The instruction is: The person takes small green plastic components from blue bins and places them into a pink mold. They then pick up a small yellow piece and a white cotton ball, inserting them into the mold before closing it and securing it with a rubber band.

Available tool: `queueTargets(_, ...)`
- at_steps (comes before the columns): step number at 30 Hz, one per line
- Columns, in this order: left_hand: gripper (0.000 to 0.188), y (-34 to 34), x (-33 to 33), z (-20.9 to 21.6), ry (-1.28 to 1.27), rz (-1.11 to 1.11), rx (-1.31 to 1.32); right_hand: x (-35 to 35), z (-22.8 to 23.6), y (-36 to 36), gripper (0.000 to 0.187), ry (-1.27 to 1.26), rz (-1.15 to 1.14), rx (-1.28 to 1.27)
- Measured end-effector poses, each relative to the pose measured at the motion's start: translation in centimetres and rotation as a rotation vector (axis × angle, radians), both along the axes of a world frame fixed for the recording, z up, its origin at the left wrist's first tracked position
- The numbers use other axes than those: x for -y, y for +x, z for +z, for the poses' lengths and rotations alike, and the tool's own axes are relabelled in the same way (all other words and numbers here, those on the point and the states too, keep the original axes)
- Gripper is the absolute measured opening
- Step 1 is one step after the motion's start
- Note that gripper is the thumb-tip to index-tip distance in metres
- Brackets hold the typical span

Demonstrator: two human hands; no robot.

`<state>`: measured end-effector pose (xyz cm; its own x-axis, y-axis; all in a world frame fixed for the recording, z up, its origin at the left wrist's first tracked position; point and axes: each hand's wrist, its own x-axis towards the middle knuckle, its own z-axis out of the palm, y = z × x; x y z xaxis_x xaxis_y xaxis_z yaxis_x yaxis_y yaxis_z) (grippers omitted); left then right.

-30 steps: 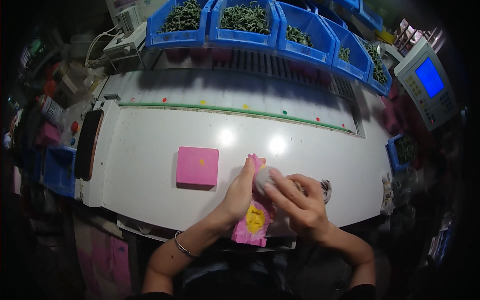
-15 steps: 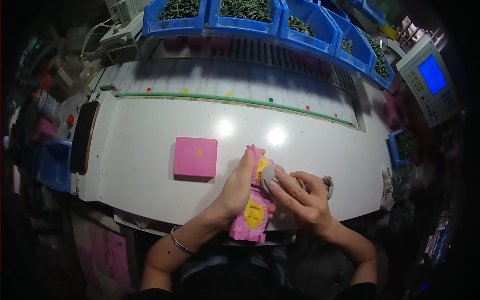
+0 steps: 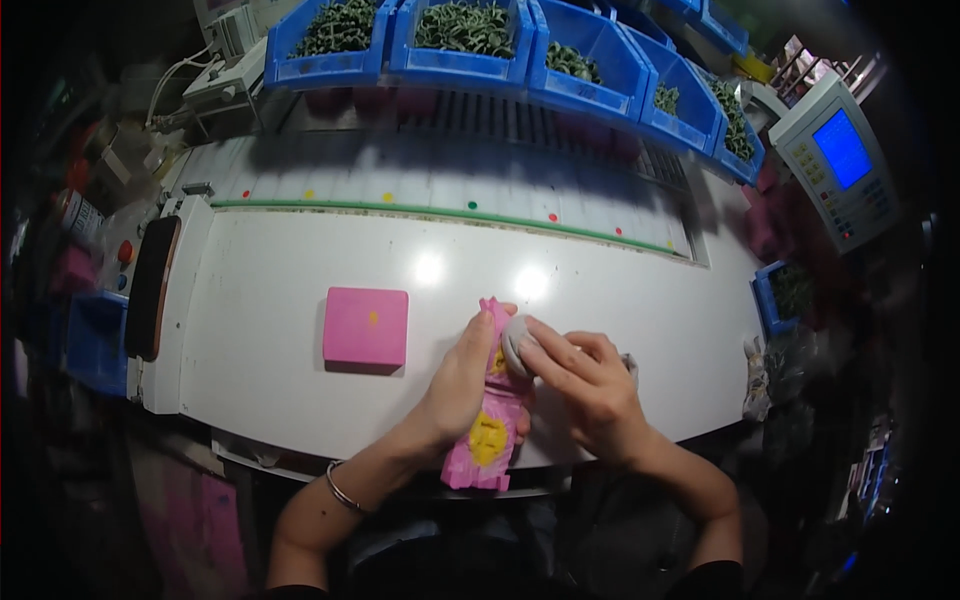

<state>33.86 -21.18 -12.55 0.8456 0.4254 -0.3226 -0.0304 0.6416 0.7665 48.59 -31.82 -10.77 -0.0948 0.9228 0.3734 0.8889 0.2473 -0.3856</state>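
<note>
My left hand is closed around an opened pink rubber mould with yellow patches in its two hollowed halves. The mould is held above the near part of the white worktop, its lower half towards me. Between the fingers of my right hand is a grey rounded cloth pouch. Its round end rests against the upper half of the mould and covers part of the yellow there. My right hand hides most of the pouch's other end. To the left of my hands, a square pink block with a small yellow mark lies on the worktop.
Blue bins of small green pieces line the back, above a pale strip with coloured dots. A control panel with a blue screen stands at right. At left is a dark pad on a white housing.
The view has shifted, so the scene sits further left. The right hand has turned slightly over the pouch, whose tail end shows less. Both hands keep their holds.
</note>
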Motion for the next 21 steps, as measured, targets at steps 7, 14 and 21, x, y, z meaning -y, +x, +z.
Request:
queueTargets(7,0.044,0.2,-0.6,-1.2,0.191,0.284,0.053,1.2,1.1,-0.9,0.057,0.060,-0.050,-0.037)
queueTargets(14,0.045,-0.2,-0.8,-0.3,0.076,0.349,0.109,2.4,0.2,-3.5,0.049,-0.037,0.036,0.021)
queueTargets(21,0.036,-0.2,0.1,-0.6,0.172,0.344,0.130,1.9,1.2,-3.7,0.061,-0.139,0.018,-0.015)
